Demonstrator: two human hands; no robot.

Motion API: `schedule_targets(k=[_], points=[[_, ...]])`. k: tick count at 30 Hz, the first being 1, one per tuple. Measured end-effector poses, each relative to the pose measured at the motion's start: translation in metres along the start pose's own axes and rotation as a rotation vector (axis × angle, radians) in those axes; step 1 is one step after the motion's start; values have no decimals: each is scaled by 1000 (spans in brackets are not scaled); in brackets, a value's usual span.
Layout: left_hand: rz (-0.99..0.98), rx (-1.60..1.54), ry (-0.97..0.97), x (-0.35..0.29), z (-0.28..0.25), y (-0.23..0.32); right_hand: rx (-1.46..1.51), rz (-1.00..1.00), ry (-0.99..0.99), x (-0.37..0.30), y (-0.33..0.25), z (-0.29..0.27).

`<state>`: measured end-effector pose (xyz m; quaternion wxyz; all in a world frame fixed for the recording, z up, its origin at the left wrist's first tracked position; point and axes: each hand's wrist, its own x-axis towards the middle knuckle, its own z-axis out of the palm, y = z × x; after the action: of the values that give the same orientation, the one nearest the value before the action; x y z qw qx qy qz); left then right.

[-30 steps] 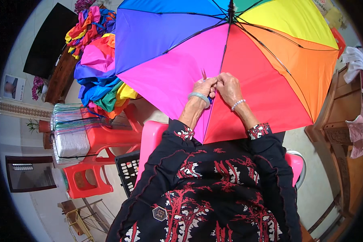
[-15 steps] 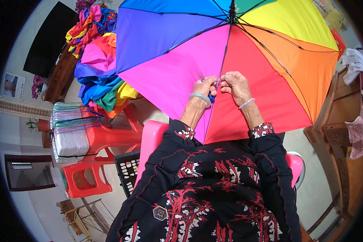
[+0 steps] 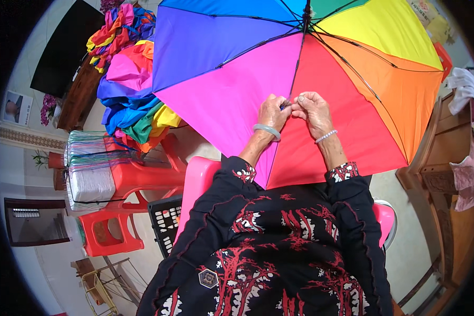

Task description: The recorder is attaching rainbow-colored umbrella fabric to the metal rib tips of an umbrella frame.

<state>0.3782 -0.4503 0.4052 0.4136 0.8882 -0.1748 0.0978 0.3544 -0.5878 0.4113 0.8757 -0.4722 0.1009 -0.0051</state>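
An opened rainbow-coloured umbrella [image 3: 216, 100] spreads before me with its inner side and dark ribs showing. My left hand [image 3: 273, 113] is closed over the seam between the pink and red panels, beside a rib. It grips small blue-handled scissors [image 3: 284, 107], mostly hidden by the fingers. Right beside it, my right hand [image 3: 313, 111] pinches at the same rib, thumb and forefinger together; whatever lies between them is too small to make out. The fingertips of both hands nearly touch. The umbrella's shaft [image 3: 306, 18] rises at the top of the view.
Folded rainbow cloth [image 3: 134, 100] is heaped at the left. A white bundle with coloured cords [image 3: 92, 181] rests by red plastic stools [image 3: 142, 176]. A black tray of small pieces [image 3: 166, 224] lies beside my pink chair [image 3: 197, 181]. Wooden furniture [image 3: 440, 152] stands right.
My left hand has turned and moved slightly right and up toward my right hand. The scissors' blades and handle, visible before, are now mostly hidden. My right hand stays pinched near the rib.
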Motion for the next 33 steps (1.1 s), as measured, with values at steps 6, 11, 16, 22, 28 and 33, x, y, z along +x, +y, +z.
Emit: schedule_targets(k=[6, 11, 16, 22, 28, 33], points=[[-35, -108, -56, 4, -1, -3, 194, -52, -12, -1, -17, -9], [-92, -153, -112, 4, -2, -9, 346, -130, 7, -3, -38, -22], [-176, 99, -219, 5, -25, -2, -123, -19, 100, -8, -48, -21], [-262, 31, -310, 8, -38, 3, -703, -156, -16, -8, -20, -6], [-282, -140, -115, 7, -37, -3, -1509, -630, -113, 1, 5, -2], [-200, 110, -250, 2, -44, 10, -1479, -454, -61, 1, 3, -2]])
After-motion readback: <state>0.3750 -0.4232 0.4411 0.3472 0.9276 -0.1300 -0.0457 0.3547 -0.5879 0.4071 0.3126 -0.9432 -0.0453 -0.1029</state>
